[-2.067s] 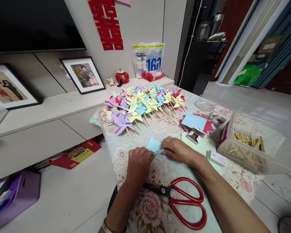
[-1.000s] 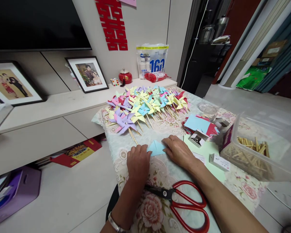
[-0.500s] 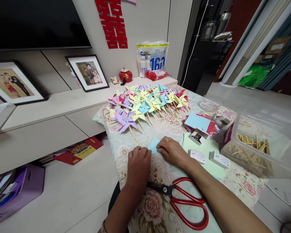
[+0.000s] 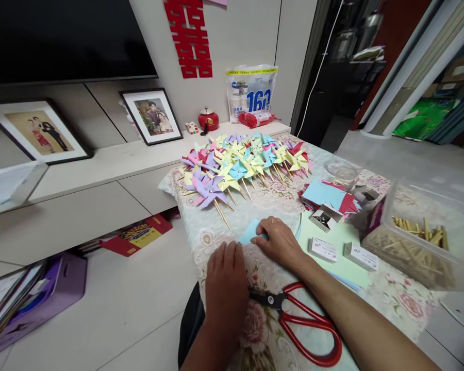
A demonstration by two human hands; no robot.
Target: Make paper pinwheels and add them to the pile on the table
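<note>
A small piece of light blue paper [image 4: 249, 233] lies on the flowered tablecloth in front of me. My right hand [image 4: 280, 241] has its fingers curled over the right end of this paper and grips it. My left hand [image 4: 227, 273] rests back up at the table's near left side, fingers extended together just short of the paper, with nothing seen in it. Red-handled scissors [image 4: 311, 324] lie between my forearms, their blade tips partly hidden by my left hand.
Several paper pinwheels on sticks [image 4: 237, 167] are heaped at the back. To the right lie blue and red paper [image 4: 322, 194], an opened small box [image 4: 325, 217], white boxes [image 4: 322, 249] on green sheets, and a clear bin [image 4: 413, 247] of short sticks.
My left hand has come off the paper's left end and its fingers have straightened. The right hand keeps hold of the paper. The whole view has shifted slightly.
</note>
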